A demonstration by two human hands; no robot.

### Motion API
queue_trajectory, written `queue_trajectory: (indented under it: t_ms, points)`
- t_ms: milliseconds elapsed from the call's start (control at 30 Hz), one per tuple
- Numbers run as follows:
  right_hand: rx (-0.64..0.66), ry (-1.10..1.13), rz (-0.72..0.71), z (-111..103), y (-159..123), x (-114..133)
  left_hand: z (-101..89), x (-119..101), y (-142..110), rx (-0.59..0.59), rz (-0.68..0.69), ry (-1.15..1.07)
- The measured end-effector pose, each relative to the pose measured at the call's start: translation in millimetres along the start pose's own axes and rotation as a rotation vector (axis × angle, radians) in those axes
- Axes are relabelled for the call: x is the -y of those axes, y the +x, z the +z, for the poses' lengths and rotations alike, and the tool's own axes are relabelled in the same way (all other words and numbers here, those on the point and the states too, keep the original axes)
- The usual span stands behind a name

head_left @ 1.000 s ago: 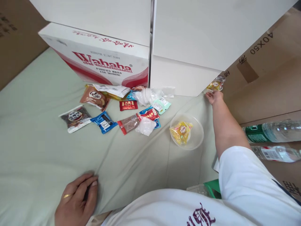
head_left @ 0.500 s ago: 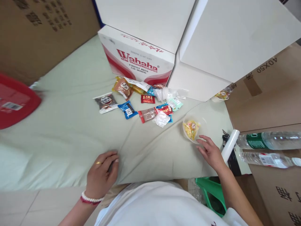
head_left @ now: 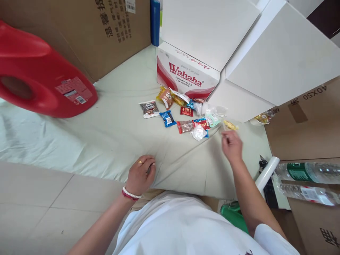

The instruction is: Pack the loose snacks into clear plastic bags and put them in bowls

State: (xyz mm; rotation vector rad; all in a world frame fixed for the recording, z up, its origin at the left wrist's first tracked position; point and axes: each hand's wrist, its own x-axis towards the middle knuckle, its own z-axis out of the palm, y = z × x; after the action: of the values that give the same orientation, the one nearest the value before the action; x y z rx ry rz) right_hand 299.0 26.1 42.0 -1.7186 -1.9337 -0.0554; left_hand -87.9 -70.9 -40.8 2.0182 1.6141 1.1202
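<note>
My right hand (head_left: 232, 144), a little blurred, has its fingers curled in at the near side of a clear plastic bowl (head_left: 223, 126) and seems to pinch its rim. The hand covers most of the bowl. A yellow snack packet (head_left: 230, 125) shows just beyond the fingers. My left hand (head_left: 142, 173) rests closed on the cloth near the front edge, with nothing visible in it. Between the hands and the boxes lie several snack packets: a dark one (head_left: 149, 108), a blue one (head_left: 167, 118), a red-ended brown one (head_left: 185, 126) and a crumpled white wrapper (head_left: 199, 132).
A Wahaha water carton (head_left: 186, 76) and white boxes (head_left: 247, 85) stand behind the packets. A red jug (head_left: 50, 78) is at left. On the right are a white roll (head_left: 267, 173), plastic bottles (head_left: 313, 172) and another bowl with packets (head_left: 261, 119).
My right hand came back from the far right corner to the bowl, closed at it, and the bowl has shifted away from me. The view swung left; my left hand stayed resting.
</note>
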Motion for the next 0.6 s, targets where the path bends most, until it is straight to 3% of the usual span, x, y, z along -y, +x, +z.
queue_trajectory:
  t_ms: [100, 167, 233, 300, 400, 500, 600]
  points:
    - [0.275, 0.108, -0.048, 49.6, 5.3, 31.3, -0.7, 1.3, 0.3, 0.01, 0.001, -0.017]
    - [0.326, 0.107, 0.035, 75.7, 11.6, 41.0, -3.9, 0.0, 0.3, 0.015, -0.02, -0.052]
    - [0.284, 0.165, 0.106, 87.1, 12.7, 45.3, -7.6, -6.0, 0.4, 0.006, -0.089, -0.122]
    - [0.194, 0.281, 0.143, 84.2, 3.7, 50.6, -7.5, -18.5, 2.2, 0.008, -0.188, -0.244]
    - [0.113, 0.412, 0.136, 66.6, -25.9, 67.3, 8.0, -46.3, 12.4, 0.114, -0.354, -0.551]
    - [0.167, 0.462, 0.069, 50.4, -57.5, 86.4, 40.0, -70.2, 33.4, 0.222, -0.525, -0.86]
    - [0.24, 0.53, 0.048, 42.6, -77.1, 93.1, 70.1, -77.8, 53.4, 0.295, -0.649, -1.041]
